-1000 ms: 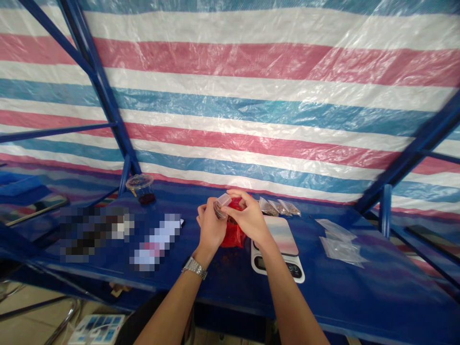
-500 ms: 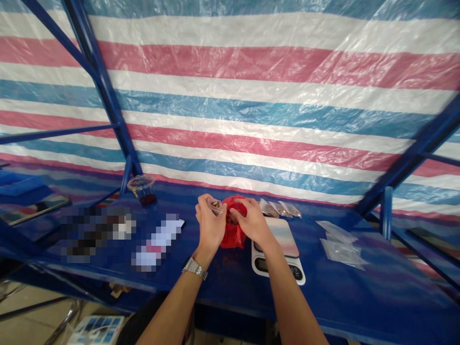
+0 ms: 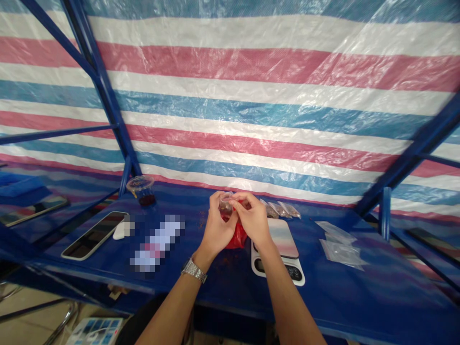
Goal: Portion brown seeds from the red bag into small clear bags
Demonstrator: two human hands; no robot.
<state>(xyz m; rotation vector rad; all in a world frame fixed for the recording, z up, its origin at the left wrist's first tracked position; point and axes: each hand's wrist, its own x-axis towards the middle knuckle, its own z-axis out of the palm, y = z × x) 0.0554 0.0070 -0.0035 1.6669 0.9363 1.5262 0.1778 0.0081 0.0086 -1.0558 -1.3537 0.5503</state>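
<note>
My left hand [image 3: 219, 230], wearing a metal watch, is closed around a small clear plastic bag [image 3: 225, 205]. Its contents are hard to make out now. Against the top of that bag, the fingers of my right hand [image 3: 253, 220] are pinched together. Both hands meet above an open red plastic bag [image 3: 236, 239], which they partly cover. To the right of it, beneath my right forearm, sits a white kitchen scale [image 3: 283, 239] with a dark display. Several small filled clear bags [image 3: 280, 209] lie in a row behind the scale.
Flat clear bags [image 3: 341, 247] lie on the blue table [image 3: 223, 287] at the right. To the left are a phone [image 3: 95, 235], a pixelated bright object [image 3: 158, 244] and a lidded plastic cup [image 3: 143, 191] with dark contents. Blue frame posts [image 3: 108, 96] flank a striped sheet [image 3: 251, 110].
My right hand has come out of the red bag and up to the clear bag. My left hand has shifted right with the clear bag, so both hands now meet.
</note>
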